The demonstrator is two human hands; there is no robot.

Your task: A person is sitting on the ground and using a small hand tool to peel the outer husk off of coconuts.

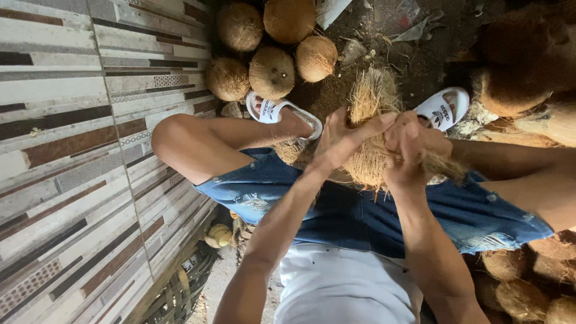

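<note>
Left hand point(343, 137) and right hand point(413, 144) both clamped on one husked coconut point(371, 114), held between the knees, over the denim shorts point(360, 216); left fingers wrap the near-left side of the fibre, thumb stretched across toward the right hand; right hand is a closed fist gripping a tuft of husk on the right side; the two hands nearly touch; loose fibre sticks up above them. White slides: left one point(281, 111), right one point(443, 108), either side of the coconut on dirt floor point(390, 48). Pile of coconuts point(271, 54) just beyond left slide, against tiled wall point(72, 150); more coconuts point(528, 288) beside right thigh; woven basket point(180, 294) near wall base; white shirt point(342, 288) at bottom.
</note>
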